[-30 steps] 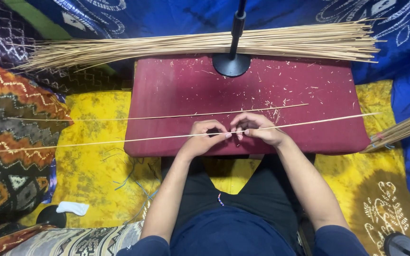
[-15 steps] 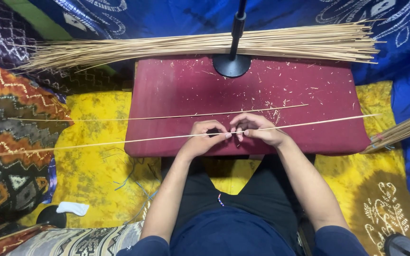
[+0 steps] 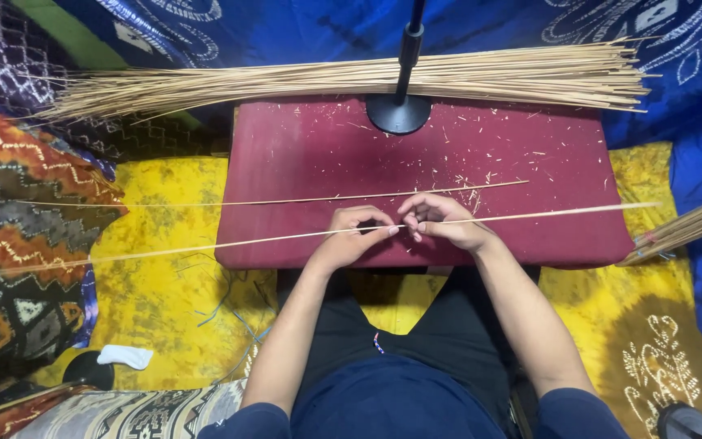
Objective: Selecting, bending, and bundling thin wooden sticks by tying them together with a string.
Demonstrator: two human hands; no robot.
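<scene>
A long thin bamboo stick [image 3: 530, 218] is lying across the near part of the maroon desk [image 3: 302, 154], running left well past the desk edge over the yellow patterned cloth [image 3: 164, 284] and right toward the desk's far corner. Both hands are meeting at its middle: the left hand [image 3: 351, 236] is curling over the stick with its fingertips pinching it, and the right hand [image 3: 444, 223] is pinching the same stick just beside, thumb and forefingers pressed together around it, so the two hands are almost touching. What exactly the fingertips are doing to the stick is too small to tell. A second thin stick [image 3: 327, 197] is lying just beyond the hands, apart from them and roughly parallel. Pale shavings and chips are scattered over the desk top, which suggests some working of sticks is already done, while the big bundle of sticks [image 3: 351, 81] along the far edge suggests a great deal is left. A black round stand base [image 3: 398, 114] with an upright pole is sitting on the far middle of the desk. Another bunch of sticks [image 3: 684, 228] is poking in from the right, and a small white object [image 3: 123, 356] is lying on the floor at lower left.
</scene>
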